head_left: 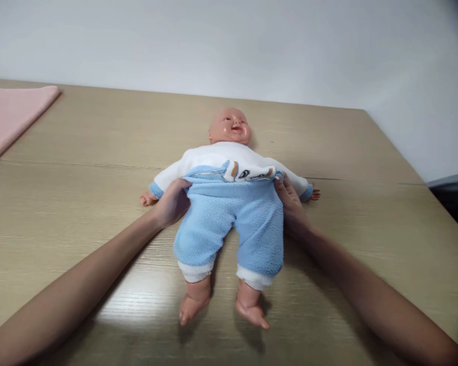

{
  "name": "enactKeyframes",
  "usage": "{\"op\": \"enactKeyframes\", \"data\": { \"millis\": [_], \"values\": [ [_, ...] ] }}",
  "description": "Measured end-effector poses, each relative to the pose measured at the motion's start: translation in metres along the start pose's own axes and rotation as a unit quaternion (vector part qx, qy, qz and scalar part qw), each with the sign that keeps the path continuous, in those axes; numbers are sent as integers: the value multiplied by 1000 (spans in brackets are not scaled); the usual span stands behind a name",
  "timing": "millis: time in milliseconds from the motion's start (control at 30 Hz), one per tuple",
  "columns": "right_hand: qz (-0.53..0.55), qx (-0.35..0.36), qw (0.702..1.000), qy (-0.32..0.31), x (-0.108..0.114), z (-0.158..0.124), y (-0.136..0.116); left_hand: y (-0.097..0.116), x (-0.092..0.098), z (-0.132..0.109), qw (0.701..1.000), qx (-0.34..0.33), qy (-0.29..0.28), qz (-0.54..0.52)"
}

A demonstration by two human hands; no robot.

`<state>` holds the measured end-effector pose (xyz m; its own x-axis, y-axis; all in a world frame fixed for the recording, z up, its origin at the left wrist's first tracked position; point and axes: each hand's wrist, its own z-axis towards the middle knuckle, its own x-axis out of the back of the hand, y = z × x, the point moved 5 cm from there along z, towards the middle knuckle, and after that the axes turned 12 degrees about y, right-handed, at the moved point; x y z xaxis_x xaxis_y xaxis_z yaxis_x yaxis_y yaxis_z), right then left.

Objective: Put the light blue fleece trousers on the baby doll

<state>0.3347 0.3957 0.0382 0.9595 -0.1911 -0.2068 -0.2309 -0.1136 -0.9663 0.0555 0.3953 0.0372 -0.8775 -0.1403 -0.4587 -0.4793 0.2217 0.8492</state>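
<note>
A baby doll [231, 127] lies on its back, head away from me, arms spread and bare feet toward me. It wears a white top [171, 173] with blue cuffs and fuzzy blue pants [206, 223] with white ankle bands. My left hand [175, 202] is closed on the waistband at the left side, thumb on top. At the right side my right hand [289, 199] grips the waistband too, its fingers partly hidden behind the cloth. Between the hands, a printed animal face shows on the bunched white and blue cloth at the doll's belly.
A folded pink cloth [15, 117] lies at the far left of the wooden table [99, 132]. A pale wall stands behind the table. Something dark [452, 195] shows beyond the table's right edge.
</note>
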Motion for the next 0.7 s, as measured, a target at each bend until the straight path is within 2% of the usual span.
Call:
{"op": "enactKeyframes", "data": {
  "millis": [167,300,400,467,533,633,700],
  "values": [
    [-31,3,999,-44,-13,-2,-5,5,-4,-3,1000,-14,-2,20],
    [-26,24,999,-40,-6,-2,-5,5,-2,-2,999,-24,-18,29],
    [-86,89,988,-90,12,4,-14,12,12,3,989,-51,-97,96],
    [-178,141,965,-135,27,9,-21,21,23,5,957,-88,-181,209],
    [-281,182,924,-184,38,12,-25,28,34,6,905,-128,-239,328],
    [-385,248,852,-255,40,6,-26,33,41,6,848,-172,-251,434],
    [-385,264,838,-282,33,-3,-22,30,37,4,843,-185,-236,448]
  ]
}}
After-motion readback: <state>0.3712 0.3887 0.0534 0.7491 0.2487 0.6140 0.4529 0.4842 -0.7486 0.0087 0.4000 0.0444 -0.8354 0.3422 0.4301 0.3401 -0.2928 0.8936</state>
